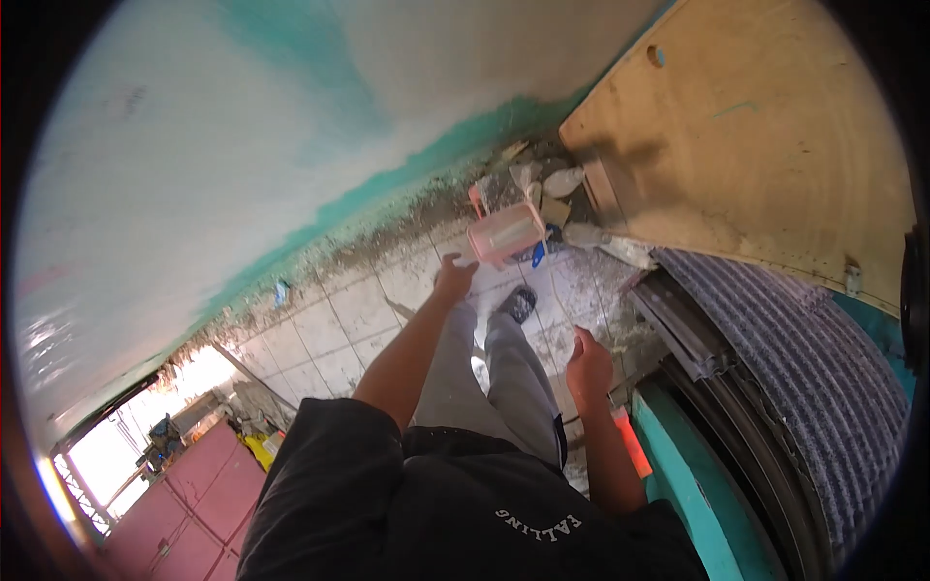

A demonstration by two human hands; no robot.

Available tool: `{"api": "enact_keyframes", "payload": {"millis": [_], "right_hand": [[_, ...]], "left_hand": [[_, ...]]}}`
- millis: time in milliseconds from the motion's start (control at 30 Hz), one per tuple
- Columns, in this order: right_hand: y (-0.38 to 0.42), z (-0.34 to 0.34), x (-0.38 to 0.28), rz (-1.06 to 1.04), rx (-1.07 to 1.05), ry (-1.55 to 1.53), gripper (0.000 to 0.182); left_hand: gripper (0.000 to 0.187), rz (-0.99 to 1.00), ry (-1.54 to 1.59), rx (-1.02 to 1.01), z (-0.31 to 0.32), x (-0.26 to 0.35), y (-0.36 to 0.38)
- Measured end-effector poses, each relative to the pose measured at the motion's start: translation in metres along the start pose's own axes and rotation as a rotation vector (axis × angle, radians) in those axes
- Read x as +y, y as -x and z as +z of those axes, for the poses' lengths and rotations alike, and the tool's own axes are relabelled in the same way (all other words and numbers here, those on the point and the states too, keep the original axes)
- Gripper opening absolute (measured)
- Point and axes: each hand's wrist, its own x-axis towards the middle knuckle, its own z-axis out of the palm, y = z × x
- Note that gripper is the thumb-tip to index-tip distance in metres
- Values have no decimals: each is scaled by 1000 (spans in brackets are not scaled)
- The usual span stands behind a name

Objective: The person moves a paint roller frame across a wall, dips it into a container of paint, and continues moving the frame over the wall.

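My left hand [454, 276] is held out above the tiled floor with its fingers apart and nothing visible in it. It is nearest to a pink plastic tub [507, 235], which has something pale inside. My right hand [588, 370] is lower and to the right, its fingers curled closed and the thumb pointing up. What it holds, if anything, is hidden. Beside my right forearm shows a bright orange-red object [632, 443] of a kind I cannot make out. A small blue item [538, 255] lies against the tub's side.
Several plastic bags [563, 182] lie behind the tub by the wall [291, 116], which is patched white and turquoise. A wooden panel [756, 136] leans at the right above corrugated sheets [775, 339]. A pink cabinet [199, 504] stands at lower left. Dust and debris dirty the floor tiles [356, 308].
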Motion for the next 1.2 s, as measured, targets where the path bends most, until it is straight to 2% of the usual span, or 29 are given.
{"api": "enact_keyframes", "payload": {"millis": [33, 67, 133, 200, 300, 333, 400, 433, 500, 667, 833, 933, 1000, 1200], "right_hand": [[4, -10, -1, -16, 12, -10, 28], [8, -20, -3, -32, 22, -19, 29], [11, -37, -3, -73, 65, -57, 29], [11, -50, -5, -184, 171, -159, 28], [8, -76, -18, -253, 194, -272, 28], [7, -86, -25, -278, 208, -281, 28], [8, -105, -38, -256, 138, -367, 27], [9, -113, -44, -281, 141, -386, 26], [9, -117, -51, -363, 174, -438, 26], [21, -131, -73, -506, 253, -512, 25], [51, -138, -102, -564, 303, -578, 24], [70, -126, -122, -619, 369, -574, 24], [90, -113, -139, -591, 380, -600, 24], [161, -51, -192, -550, 456, -716, 25]], "left_hand": [[60, 112, -74, -100, -6, 19, 12], [60, 132, -80, -83, -9, 39, 24], [53, -72, 29, 35, -21, 117, 71], [51, 342, -132, -90, -1, 82, 52], [47, 143, -86, -213, -28, 191, 129], [50, 225, -10, -202, -19, 192, 126], [53, 247, 168, -209, -13, 200, 124], [53, 261, 163, -191, -19, 225, 138], [50, 189, 403, -107, -34, 273, 168], [49, 253, 528, -78, -69, 338, 220], [39, 384, 617, -55, -91, 347, 251], [37, 374, 788, -52, -107, 339, 267], [35, 322, 950, -104, -121, 324, 284], [23, 401, 983, -155, -180, 261, 336]]}}
